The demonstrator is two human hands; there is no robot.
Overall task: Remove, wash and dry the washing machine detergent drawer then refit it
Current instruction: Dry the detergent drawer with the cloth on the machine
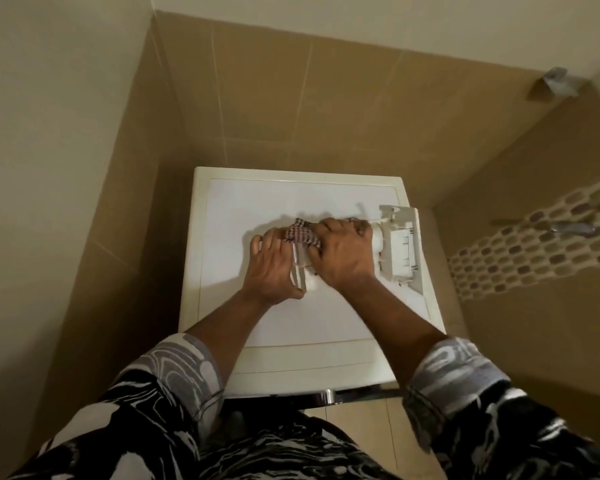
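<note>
Drying seems the step in hand: the drawer (pixel 399 244) lies atop the machine (pixel 253 199), left hand (pixel 274 266) gripping its end, right hand (pixel 343 252) clutching a cloth (pixel 300 234) inside it; next, probably, finish wiping the compartments, then slide it home.

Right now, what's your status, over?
Left hand holds detergent drawer on washer top. Right hand presses checked cloth into it. Nothing in the way.

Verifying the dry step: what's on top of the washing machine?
The detergent drawer lies on the washing machine lid, front panel to the right. The left hand holds it; the right hand grips a checked cloth on it. The hands cover its compartments.
</note>
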